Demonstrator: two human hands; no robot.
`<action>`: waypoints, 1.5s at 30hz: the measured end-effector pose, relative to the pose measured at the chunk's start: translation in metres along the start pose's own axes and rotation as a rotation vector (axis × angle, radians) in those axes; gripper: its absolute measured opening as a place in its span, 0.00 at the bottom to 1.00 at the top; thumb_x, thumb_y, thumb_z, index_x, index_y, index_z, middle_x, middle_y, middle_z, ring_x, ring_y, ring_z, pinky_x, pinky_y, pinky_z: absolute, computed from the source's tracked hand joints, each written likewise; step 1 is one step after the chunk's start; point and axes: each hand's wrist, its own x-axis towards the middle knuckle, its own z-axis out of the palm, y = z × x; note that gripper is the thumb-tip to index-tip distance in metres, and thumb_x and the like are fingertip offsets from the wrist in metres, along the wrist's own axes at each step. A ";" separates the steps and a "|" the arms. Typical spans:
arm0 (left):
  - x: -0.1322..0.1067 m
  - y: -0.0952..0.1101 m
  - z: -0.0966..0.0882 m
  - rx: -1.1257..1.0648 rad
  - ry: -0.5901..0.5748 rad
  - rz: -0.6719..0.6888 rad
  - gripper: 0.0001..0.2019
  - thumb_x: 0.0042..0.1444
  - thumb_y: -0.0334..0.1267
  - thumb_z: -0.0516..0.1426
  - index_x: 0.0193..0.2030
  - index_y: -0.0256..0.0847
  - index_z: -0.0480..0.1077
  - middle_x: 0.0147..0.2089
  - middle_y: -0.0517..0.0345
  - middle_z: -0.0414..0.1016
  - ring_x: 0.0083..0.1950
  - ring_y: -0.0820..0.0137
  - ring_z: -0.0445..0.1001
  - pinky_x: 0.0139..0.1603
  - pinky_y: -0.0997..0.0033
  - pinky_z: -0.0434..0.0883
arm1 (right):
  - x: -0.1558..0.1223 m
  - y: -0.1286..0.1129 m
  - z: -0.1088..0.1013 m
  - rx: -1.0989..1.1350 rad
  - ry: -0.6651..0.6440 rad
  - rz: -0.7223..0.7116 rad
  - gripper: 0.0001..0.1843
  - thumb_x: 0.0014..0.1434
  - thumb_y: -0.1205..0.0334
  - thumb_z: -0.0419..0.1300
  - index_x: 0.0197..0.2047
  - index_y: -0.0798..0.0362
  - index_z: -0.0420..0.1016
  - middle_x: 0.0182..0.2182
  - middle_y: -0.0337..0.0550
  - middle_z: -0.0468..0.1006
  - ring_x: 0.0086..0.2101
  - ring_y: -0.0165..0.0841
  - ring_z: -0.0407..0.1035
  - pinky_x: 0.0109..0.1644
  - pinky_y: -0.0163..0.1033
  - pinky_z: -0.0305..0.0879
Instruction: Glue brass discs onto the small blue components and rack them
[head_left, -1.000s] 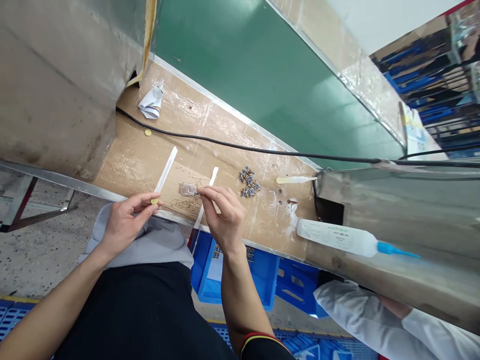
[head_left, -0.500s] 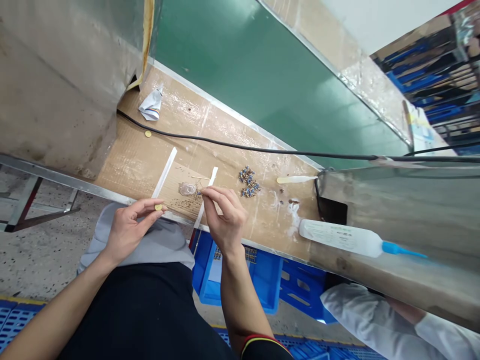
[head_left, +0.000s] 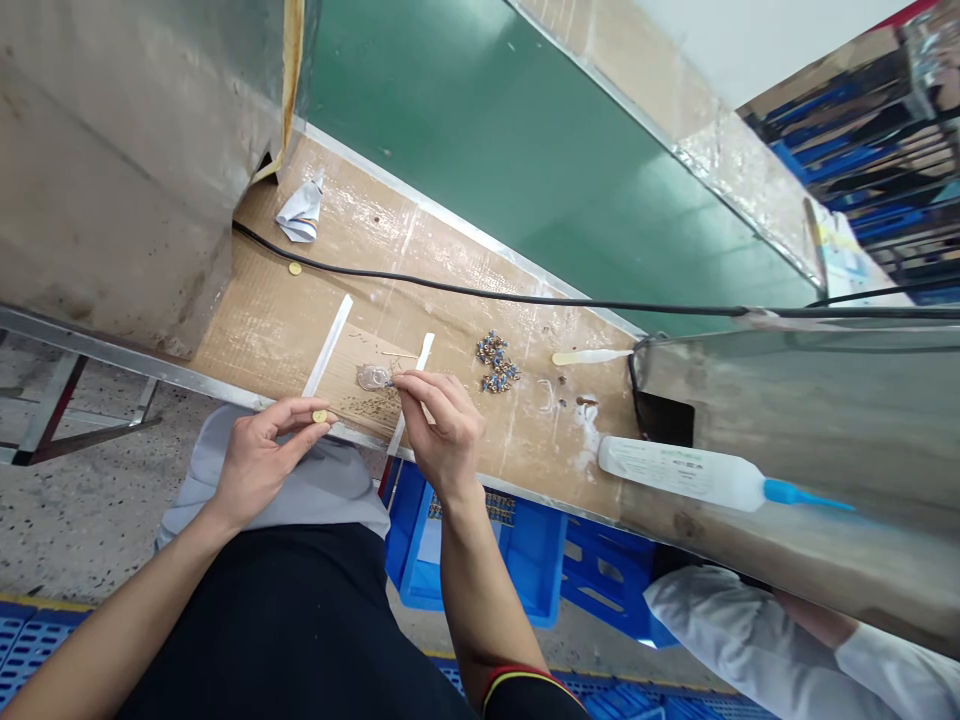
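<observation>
Left hand [head_left: 259, 458] out near the bench's front edge, and there's the yellow disc [head_left: 320, 416], pinched between thumb and fingers, right at the tips, its round face showing! Across to the right hand [head_left: 444, 430]: thumb and forefinger close together on a small bluish part [head_left: 390, 383], too tiny to name, poking out beyond the fingertips. Just beside those tips sits the clear plastic dish [head_left: 372, 377], flat on the cardboard [head_left: 360, 350] between two white tape strips [head_left: 328, 345]. Blue-and-brass fittings [head_left: 498, 364] lie heaped beyond the right knuckles.
</observation>
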 end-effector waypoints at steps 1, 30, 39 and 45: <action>0.000 0.000 0.000 -0.012 -0.006 -0.006 0.14 0.69 0.50 0.71 0.57 0.48 0.86 0.51 0.56 0.92 0.56 0.60 0.91 0.60 0.67 0.86 | 0.000 0.000 -0.002 -0.009 0.005 0.001 0.14 0.74 0.76 0.65 0.54 0.47 0.85 0.48 0.47 0.90 0.46 0.39 0.84 0.51 0.48 0.79; -0.015 0.032 0.012 0.460 0.047 0.541 0.13 0.77 0.35 0.63 0.64 0.49 0.82 0.58 0.60 0.91 0.53 0.64 0.92 0.62 0.69 0.86 | -0.007 -0.064 -0.006 0.200 -0.050 -0.044 0.22 0.73 0.76 0.65 0.63 0.43 0.83 0.50 0.46 0.90 0.47 0.40 0.87 0.49 0.47 0.87; -0.017 0.035 0.014 0.489 0.041 0.579 0.15 0.77 0.33 0.63 0.65 0.48 0.81 0.58 0.60 0.91 0.53 0.65 0.92 0.60 0.70 0.86 | -0.009 -0.059 -0.007 0.222 -0.050 -0.111 0.24 0.71 0.79 0.67 0.64 0.48 0.83 0.51 0.50 0.89 0.48 0.41 0.86 0.50 0.47 0.86; -0.022 0.040 0.012 0.533 -0.017 0.542 0.16 0.78 0.32 0.61 0.67 0.47 0.79 0.59 0.57 0.90 0.53 0.64 0.92 0.60 0.70 0.86 | -0.012 -0.057 -0.015 0.179 -0.141 -0.185 0.28 0.74 0.76 0.63 0.73 0.46 0.78 0.55 0.51 0.89 0.51 0.43 0.86 0.51 0.50 0.88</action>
